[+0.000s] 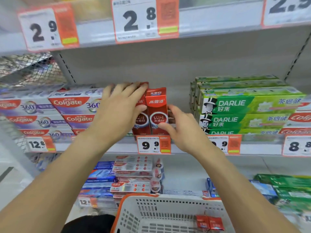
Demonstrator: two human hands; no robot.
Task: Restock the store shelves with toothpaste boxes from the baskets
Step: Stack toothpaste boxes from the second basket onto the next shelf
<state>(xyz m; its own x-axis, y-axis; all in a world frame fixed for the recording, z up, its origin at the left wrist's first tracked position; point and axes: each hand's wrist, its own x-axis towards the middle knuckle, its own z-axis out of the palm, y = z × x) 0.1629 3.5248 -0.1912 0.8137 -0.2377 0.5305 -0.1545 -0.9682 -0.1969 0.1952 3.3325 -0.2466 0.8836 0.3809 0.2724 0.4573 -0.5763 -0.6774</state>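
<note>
At mid-left of the frame, Colgate boxes (74, 108) are lying flat in stacks, long axes running across the shelf (185, 145). Just right of them, at centre, the left hand (121, 105) is resting over two red boxes (155, 111) standing upright side by side, long axes vertical, bases on the shelf edge above the 9.9 tag (154, 145); its fingers are lying straight across the top and left face of the left box, the thumb touching its front, so it is steadying rather than clamping. The right hand (181, 126) is coming in from the right of the pair, fingers loosely spread and apart, fingertips touching the right box's side, the thumb near its lower front, gripping nothing. To the right of a bare gap, the Darlie boxes (249, 111) are lying flat in a stack. At the bottom centre, the basket (168, 214) is holding two more red boxes (210, 223) in its lower right corner, nearer the right hand, which seems best placed for reaching down
</note>
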